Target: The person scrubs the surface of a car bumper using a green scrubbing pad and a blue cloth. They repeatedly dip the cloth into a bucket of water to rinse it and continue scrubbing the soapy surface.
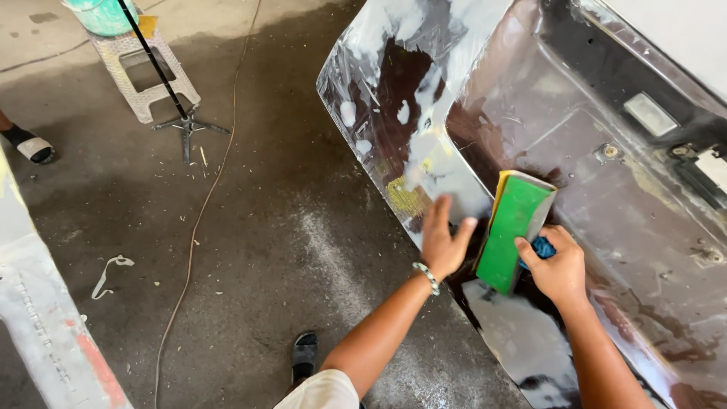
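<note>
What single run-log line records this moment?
left hand: open, flat on car panel | right hand: grips green sanding block and blue cloth | panel: patchy white filler

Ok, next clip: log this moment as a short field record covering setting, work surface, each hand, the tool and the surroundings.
setting: workshop with a concrete floor
work surface: dark car body panel, glossy, with pale filler patches
left hand: left hand open, flat on the panel edge
right hand: right hand gripping the sanding block
tool: green sanding block, tilted on edge, with a blue piece at the palm
surroundings: white plastic stool, black stand, thin cable along the floor, another person's sandalled foot
</note>
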